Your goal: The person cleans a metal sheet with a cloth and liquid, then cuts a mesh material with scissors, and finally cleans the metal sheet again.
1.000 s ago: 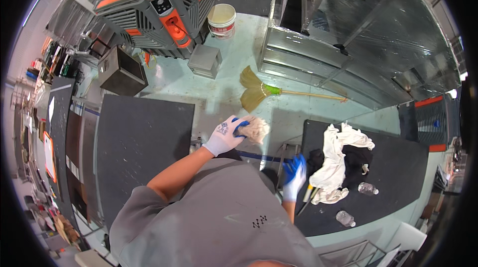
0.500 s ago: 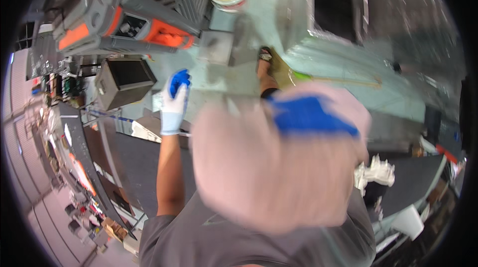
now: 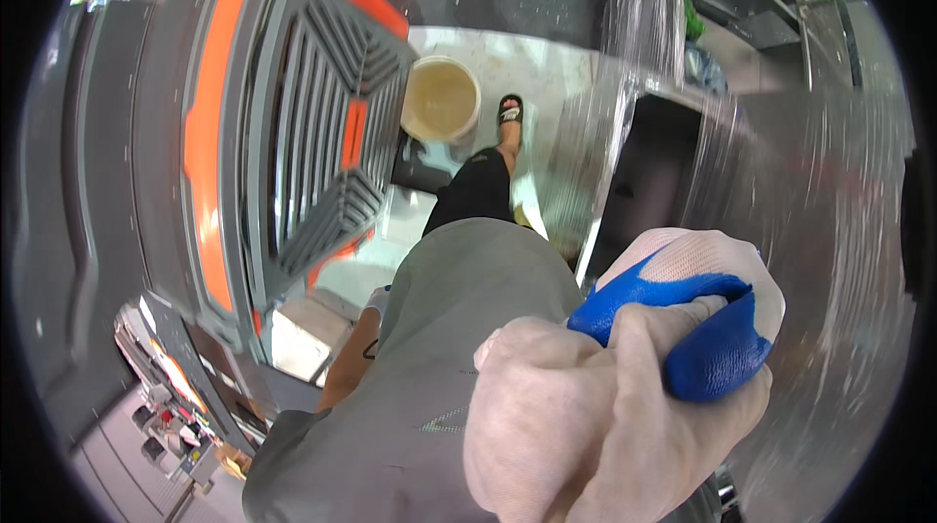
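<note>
We are gripping a crumpled cloth [image 3: 556, 406] in our gloved right hand [image 3: 695, 287], curling the hand around its folds, probably because bunching is keeping the loose fabric from slipping. We are holding it close to the camera, before our grey shirt [image 3: 468, 308] and the plastic-wrapped unit [image 3: 820, 260], apparently clear of both. Our left hand [image 3: 380, 300] is mostly hiding behind the shirt, so we cannot tell whether it is closing on anything. The cloth is looking pale beige-pink, soft and thick, bulging roundly at the left and creasing deeply near the grip.
</note>
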`<state>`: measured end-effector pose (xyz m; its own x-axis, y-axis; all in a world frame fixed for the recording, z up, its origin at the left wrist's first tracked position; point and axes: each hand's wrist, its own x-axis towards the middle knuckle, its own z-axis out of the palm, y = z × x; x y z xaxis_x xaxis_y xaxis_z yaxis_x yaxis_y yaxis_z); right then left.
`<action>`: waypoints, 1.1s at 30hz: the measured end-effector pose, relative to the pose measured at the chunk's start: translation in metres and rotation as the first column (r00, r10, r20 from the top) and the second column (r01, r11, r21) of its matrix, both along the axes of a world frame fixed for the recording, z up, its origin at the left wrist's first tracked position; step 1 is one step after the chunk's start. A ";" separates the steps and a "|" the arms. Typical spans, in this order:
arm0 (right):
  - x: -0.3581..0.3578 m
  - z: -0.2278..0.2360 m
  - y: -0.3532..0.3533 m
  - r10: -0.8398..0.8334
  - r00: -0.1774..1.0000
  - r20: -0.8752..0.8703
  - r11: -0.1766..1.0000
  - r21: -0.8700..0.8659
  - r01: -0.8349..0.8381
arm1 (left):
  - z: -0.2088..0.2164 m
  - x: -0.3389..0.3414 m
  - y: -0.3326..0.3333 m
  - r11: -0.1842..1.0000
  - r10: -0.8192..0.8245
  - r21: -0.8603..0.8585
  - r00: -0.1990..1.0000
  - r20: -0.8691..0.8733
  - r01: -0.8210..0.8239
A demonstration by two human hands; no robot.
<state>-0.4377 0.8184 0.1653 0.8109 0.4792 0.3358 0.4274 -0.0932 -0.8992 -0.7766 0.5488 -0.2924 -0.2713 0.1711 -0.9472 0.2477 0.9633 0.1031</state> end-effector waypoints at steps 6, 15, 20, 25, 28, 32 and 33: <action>0.109 -0.082 0.196 0.783 0.604 -0.148 0.622 0.193 -0.759 | -0.011 0.054 0.335 0.927 0.214 0.296 0.973 0.090 -0.232; 0.170 -0.318 0.499 0.331 0.241 -0.912 0.829 0.160 -0.535 | 0.034 0.124 0.605 0.715 -0.053 0.698 0.998 -0.016 0.049; 0.113 -0.339 0.687 0.557 -0.273 -0.784 0.418 0.549 -0.724 | -0.071 0.099 0.638 0.854 0.454 0.368 0.872 -0.185 -0.367; -0.015 -0.288 0.930 0.547 -0.289 -0.786 0.188 0.452 -0.872 | -0.086 0.131 0.664 0.609 0.793 0.139 0.606 -0.067 -0.781; -0.129 -0.257 1.083 0.590 -0.405 -0.699 0.008 0.506 -0.862 | -0.093 0.143 0.700 0.746 0.658 0.214 0.747 -0.095 -0.630; -0.242 -0.252 1.233 0.590 -0.517 -0.620 -0.190 0.516 -0.835 | -0.112 0.096 0.764 0.858 0.497 0.185 0.865 -0.065 -0.479; -0.264 -0.259 1.262 0.579 -0.480 -0.659 -0.133 0.504 -0.853 | -0.113 0.068 0.782 0.881 0.456 0.179 0.888 -0.067 -0.439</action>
